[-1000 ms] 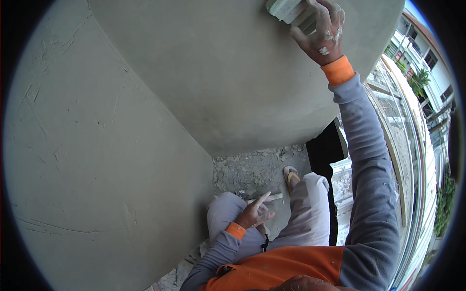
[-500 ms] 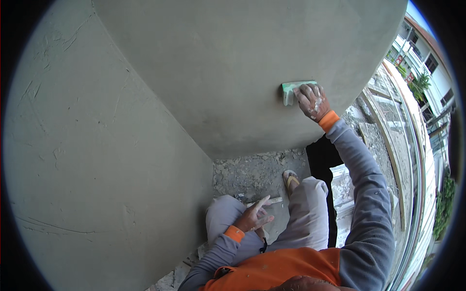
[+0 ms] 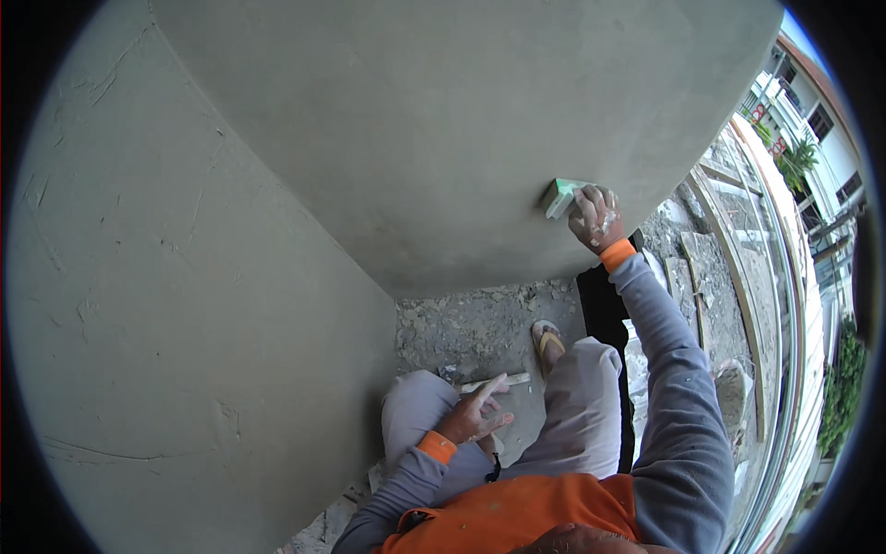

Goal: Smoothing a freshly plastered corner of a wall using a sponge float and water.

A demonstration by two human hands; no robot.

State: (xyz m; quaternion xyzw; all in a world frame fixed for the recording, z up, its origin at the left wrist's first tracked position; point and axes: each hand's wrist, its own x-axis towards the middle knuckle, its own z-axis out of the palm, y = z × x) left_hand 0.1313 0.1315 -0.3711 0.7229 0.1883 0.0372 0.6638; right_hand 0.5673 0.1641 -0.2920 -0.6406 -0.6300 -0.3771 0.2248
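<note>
"Which hand is nearer?"
"The person's left hand, its fingers loosely spread beside the bent knee in pale trousers. A pale strip lies just beyond those fingertips, with a flip-flop farther out."
"And the right hand?"
"Its fingers are bent, gripping the end of a pale green hand float; the float sits just left of them, up against the grey plastered wall."
"Past that?"
"A long timber plank to the right of those fingers and, well beyond it, a white house"
</note>
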